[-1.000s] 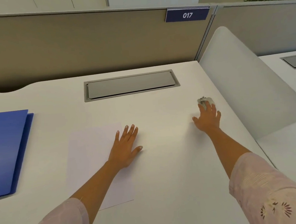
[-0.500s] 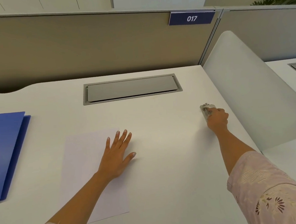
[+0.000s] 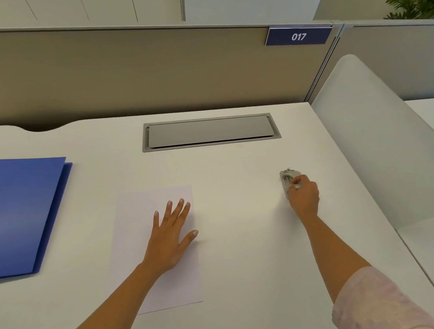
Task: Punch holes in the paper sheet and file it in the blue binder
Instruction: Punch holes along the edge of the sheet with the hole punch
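Observation:
A white paper sheet (image 3: 135, 229) lies flat on the white desk (image 3: 241, 239), near its middle. My left hand (image 3: 170, 234) rests on the sheet's right half, fingers straight and spread. Off to the right sits a small grey metal hole punch (image 3: 287, 181). My right hand (image 3: 304, 196) grips it with curled fingers and covers its near end. The blue binder (image 3: 19, 214) lies closed at the desk's left edge, partly out of frame.
A grey cable hatch (image 3: 209, 132) is set into the desk at the back. A beige partition (image 3: 127, 75) with a "017" sign (image 3: 298, 36) runs behind. A white curved divider (image 3: 378, 137) stands along the desk's right side.
My right hand went from lying flat over the hole punch to curling round it. My left hand stays flat on the sheet. The head camera shifted a little.

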Motion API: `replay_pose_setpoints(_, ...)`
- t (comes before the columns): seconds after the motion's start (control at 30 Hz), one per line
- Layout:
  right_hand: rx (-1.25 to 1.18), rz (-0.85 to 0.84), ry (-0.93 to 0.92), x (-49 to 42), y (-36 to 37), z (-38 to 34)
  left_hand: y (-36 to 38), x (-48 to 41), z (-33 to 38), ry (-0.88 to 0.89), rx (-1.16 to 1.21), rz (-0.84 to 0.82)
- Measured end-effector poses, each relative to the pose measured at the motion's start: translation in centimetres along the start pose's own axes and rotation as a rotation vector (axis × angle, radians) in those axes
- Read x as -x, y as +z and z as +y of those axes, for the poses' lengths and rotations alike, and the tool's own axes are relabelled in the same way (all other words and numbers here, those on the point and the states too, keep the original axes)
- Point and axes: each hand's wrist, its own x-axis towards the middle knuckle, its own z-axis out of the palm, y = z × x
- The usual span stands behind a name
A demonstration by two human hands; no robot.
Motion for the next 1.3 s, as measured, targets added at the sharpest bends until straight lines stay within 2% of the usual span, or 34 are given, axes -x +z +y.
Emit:
replay_pose_setpoints(0.17,-0.035,-0.065,-0.126,8.1,2.4,-1.5,-0.3,2.7,-2.0,-0.093,-0.034,0.013)
replay_pose_setpoints(0.43,-0.081,-0.258,-0.202,18.4,4.2,-3.7,-1.4,6.2,-4.1,-0.210,0.012,0.056)
replay_pose_setpoints(0.63,-0.082,-0.299,-0.200,21.6,4.2,-4.3,-2.4,8.5,-4.2,-0.541,0.069,0.124)
replay_pose_setpoints(0.73,-0.101,-0.300,-0.196,22.8,4.3,-4.6,-2.9,9.2,-4.0,-0.759,0.130,0.117)
replay_pose_setpoints(0.8,-0.097,-0.296,-0.197,23.4,4.5,-4.7,-3.2,9.1,-3.9,-0.843,0.173,0.105)
replay_pose_setpoints(0.93,-0.071,-0.289,-0.177,23.8,5.0,-5.0,-3.6,8.6,-3.6,-0.880,0.154,0.068)
replay_pose_setpoints(1.13,-0.033,-0.277,-0.151,24.0,5.4,-5.1,-3.9,7.6,-2.9,-0.919,-0.006,-0.029)
replay_pose_setpoints(1.3,-0.016,-0.274,-0.142,24.0,5.6,-5.2,-4.5,6.7,-3.2,-0.996,0.089,-0.070)
